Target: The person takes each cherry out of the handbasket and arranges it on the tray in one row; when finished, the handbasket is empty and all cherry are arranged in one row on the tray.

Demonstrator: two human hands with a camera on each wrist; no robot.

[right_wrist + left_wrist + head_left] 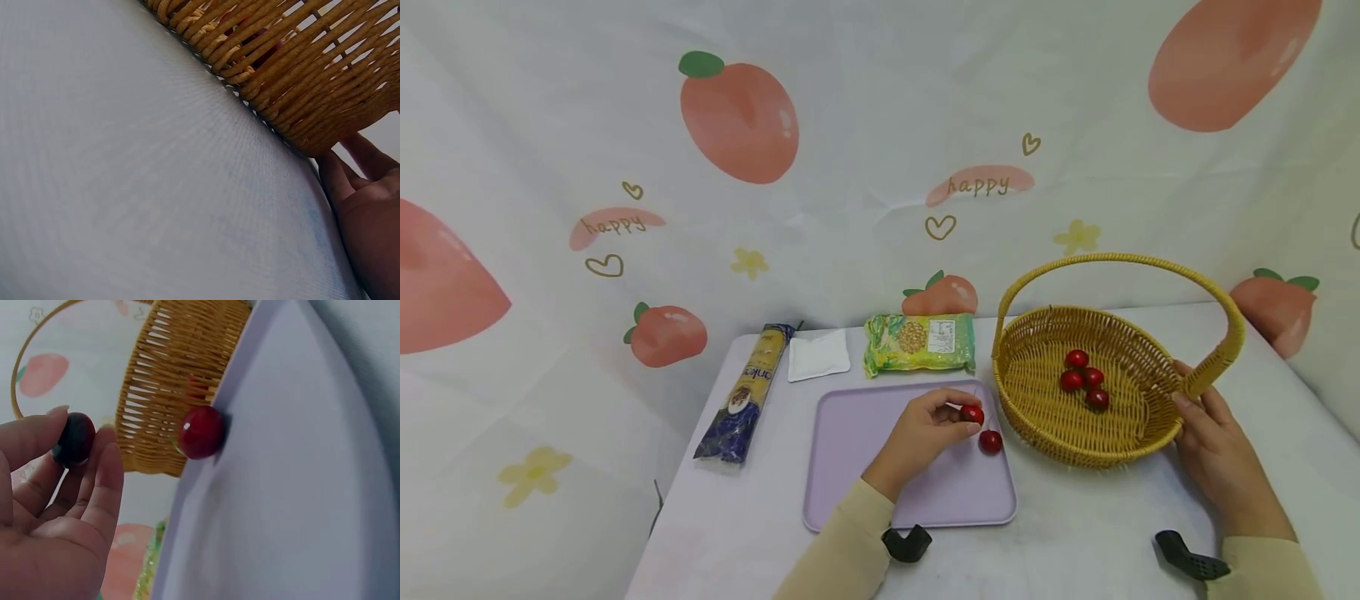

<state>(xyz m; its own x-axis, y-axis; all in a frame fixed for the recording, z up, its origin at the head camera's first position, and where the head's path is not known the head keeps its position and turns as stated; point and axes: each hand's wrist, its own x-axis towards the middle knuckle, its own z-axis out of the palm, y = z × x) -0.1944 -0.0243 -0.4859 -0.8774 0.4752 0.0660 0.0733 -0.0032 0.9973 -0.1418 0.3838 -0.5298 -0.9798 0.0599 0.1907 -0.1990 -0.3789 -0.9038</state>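
Note:
My left hand pinches a dark red cherry between thumb and fingers, above the right part of a lilac tray. In the left wrist view the held cherry looks nearly black against the light. Another cherry lies on the tray by its right edge, just below that hand. To the right stands a yellow wicker basket with a tall arched handle and several cherries inside. My right hand grips the basket's right side near the foot of the handle, the thumb at the rim.
Behind the tray lie a green-yellow food packet and a small white packet. A blue and yellow bag lies to the left. A printed cloth hangs behind the white table.

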